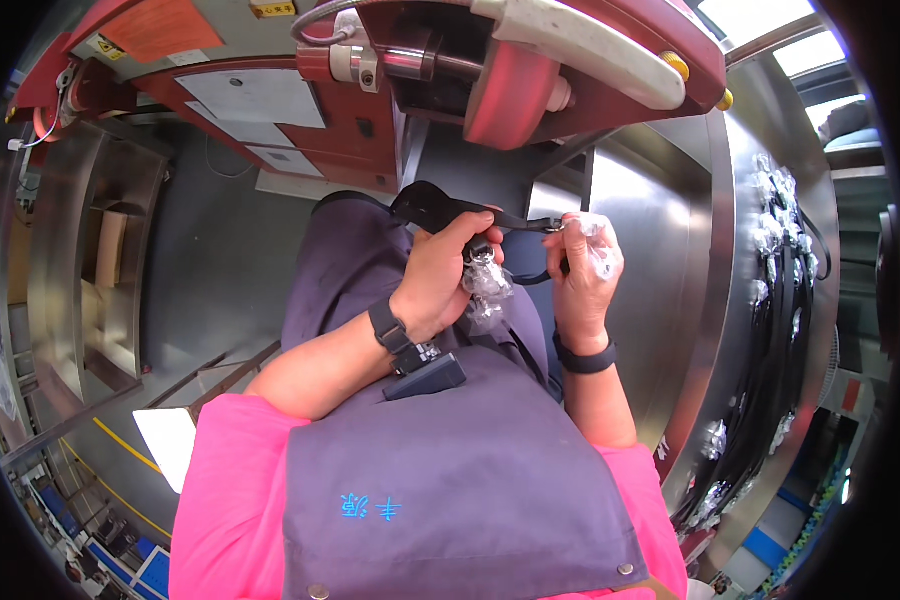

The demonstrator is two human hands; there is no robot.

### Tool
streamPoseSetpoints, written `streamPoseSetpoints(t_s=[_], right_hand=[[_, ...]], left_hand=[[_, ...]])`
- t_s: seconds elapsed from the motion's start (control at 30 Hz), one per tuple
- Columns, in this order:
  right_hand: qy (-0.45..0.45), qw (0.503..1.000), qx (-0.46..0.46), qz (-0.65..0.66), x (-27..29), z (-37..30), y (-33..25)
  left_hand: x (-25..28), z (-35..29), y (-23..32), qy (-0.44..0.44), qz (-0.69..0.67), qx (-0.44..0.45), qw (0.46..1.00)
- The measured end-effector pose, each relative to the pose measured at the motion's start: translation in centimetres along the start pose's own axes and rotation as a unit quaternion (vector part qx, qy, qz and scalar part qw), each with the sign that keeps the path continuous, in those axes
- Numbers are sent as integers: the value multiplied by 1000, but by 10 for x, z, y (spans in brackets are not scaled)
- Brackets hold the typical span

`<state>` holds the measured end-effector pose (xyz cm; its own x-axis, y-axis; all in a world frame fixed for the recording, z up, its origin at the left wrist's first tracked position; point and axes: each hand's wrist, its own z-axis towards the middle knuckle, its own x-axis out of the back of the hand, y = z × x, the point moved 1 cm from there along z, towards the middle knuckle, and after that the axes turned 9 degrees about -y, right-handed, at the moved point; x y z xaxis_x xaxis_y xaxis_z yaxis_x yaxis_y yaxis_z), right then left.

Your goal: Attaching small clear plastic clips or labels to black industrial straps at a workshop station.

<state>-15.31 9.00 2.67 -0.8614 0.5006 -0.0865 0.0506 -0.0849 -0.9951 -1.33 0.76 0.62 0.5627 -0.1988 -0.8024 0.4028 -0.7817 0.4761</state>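
Observation:
A black strap (517,221) stretches between my two hands, over my lap. My left hand (432,278) is closed around it, and a wide black part (425,206) sticks out past the fingers. Below that hand dangles a metal fitting wrapped in crumpled clear plastic (487,288). My right hand (582,290) pinches the strap's other end, where a small metal buckle (550,226) shows beside the fingertips. More clear plastic (602,258) bunches in that hand and partly hides what it covers. A thin black loop of strap (532,279) hangs between the hands.
Ahead stands a red machine (360,150) with a reddish wheel (515,95) and a pale guard (595,55) above my hands. To the right, several black straps with plastic-wrapped fittings (770,330) lie along a steel bench (705,300). A metal shelf (65,260) stands left.

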Motion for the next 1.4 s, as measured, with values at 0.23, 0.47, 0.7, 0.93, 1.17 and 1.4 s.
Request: streamPoseSetpoints(t_s=[0.23,0.47,0.7,0.93,1.17,1.4], right_hand=[[55,984,-75,152,1,-6,8],[78,969,-111,206,13,-9,13],[90,956,-135,244,18,-9,23],[80,959,-136,235,18,-6,29],[72,960,-153,222,20,-5,32],[68,955,-171,232,19,-5,23]], left_hand=[[-3,0,-9,-45,-9,0,999],[-2,6,-21,-45,-18,23,999],[0,9,-25,-36,-12,37,999],[5,10,-26,-33,-21,47,998],[3,12,-25,-60,-3,12,998],[15,19,-32,-93,22,-20,995]])
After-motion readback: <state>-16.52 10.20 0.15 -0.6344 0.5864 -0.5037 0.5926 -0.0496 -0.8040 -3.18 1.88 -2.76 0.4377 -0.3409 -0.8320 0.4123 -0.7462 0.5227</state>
